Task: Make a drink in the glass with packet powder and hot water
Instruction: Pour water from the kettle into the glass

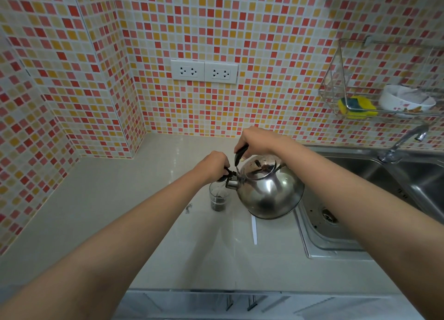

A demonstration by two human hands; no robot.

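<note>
The right hand (258,139) is gripping the tilted steel kettle's (269,190) handle; the left hand (212,163) is pinching its spout cap (227,173) over the glass (219,197).

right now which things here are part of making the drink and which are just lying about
In use:
- kettle, tilted, spout over the glass
- glass, dark contents at the bottom
- right hand on the kettle handle
- left hand at the spout cap

Lying about:
- sponge and white bowl in the wall rack
- sink, tap
- white strip on the counter
</note>
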